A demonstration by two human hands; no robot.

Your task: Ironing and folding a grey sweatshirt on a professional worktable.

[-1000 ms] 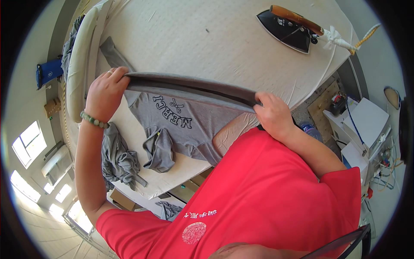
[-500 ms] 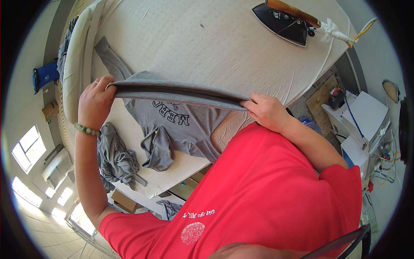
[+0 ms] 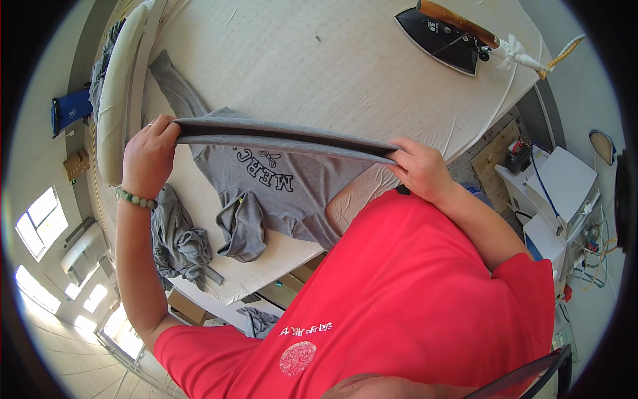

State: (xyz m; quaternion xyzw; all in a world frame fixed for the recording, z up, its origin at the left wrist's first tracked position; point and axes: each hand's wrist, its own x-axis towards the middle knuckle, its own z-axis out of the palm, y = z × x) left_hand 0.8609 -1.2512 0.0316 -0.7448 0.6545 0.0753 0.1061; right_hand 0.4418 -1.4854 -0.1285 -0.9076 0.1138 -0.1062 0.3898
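Note:
A grey sweatshirt (image 3: 259,179) with a dark printed motif lies partly on the ironing table, one sleeve stretching toward the far left. Its open edge is pulled taut between my hands in a long narrow band, and the slit shows a dark inside. My left hand (image 3: 151,156), with a green bead bracelet at the wrist, is closed on the left end of that edge. At the other end, close to my body, my right hand (image 3: 424,171) pinches the edge between thumb and fingers. Some fingertips are hidden by the cloth.
A black iron (image 3: 442,43) with a wooden handle rests at the table's far right, its cord leading right. Crumpled grey garments (image 3: 179,236) lie at left on the white table cover (image 3: 332,53). A padded pressing arm (image 3: 121,100) runs along the left edge.
My right hand has moved slightly to the right, and the sweatshirt's edge is drawn a little longer and straighter. My left hand keeps its grip, almost in the same place.

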